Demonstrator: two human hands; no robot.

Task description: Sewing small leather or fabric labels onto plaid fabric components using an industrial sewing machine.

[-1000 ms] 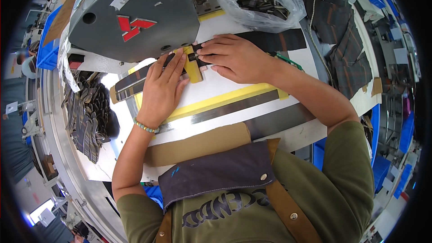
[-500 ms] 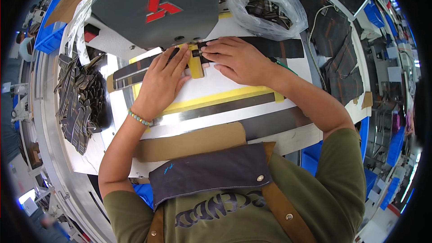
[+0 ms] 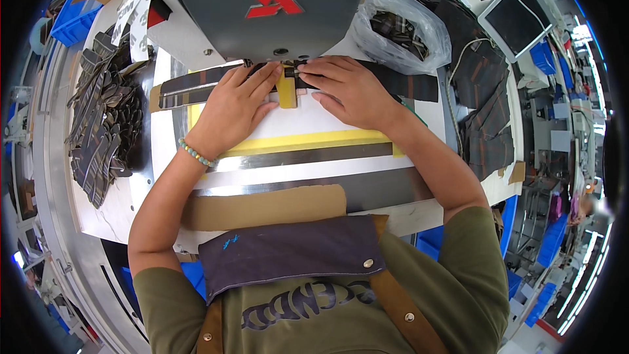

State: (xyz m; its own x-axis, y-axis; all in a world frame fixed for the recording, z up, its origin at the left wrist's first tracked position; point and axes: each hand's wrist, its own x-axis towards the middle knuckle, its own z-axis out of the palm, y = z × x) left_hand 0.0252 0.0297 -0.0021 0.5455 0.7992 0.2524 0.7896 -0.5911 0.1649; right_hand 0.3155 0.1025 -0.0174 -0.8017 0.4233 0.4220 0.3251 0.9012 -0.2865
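Note:
My left hand (image 3: 232, 106) lies palm down with its fingers stretched out, the tips against the left side of a short yellow guide strip (image 3: 287, 93). Beneath it runs a dark striped fabric piece (image 3: 190, 81), which sticks out to the left. My right hand (image 3: 359, 95) rests on the guide's other side, fingers extended and thumb apart, fingertips touching a small dark part too small to make out. Dark plaid fabric (image 3: 413, 82) reaches out to the right behind that hand. A thin green item (image 3: 413, 113) shows partly by the right wrist. The machine head (image 3: 275, 10) hangs just beyond the fingertips.
Bundled striped fabric pieces (image 3: 108, 118) lie at the left. A clear plastic bag (image 3: 432, 36) of dark pieces stands at the back right, near more plaid cloth (image 3: 488, 118) and a screen (image 3: 517, 13). Cardboard (image 3: 268, 208) lines the near edge.
The whole view has shifted and turned a little. Both hands keep nearly the same places beside the yellow guide, and the fabric shows no clear movement.

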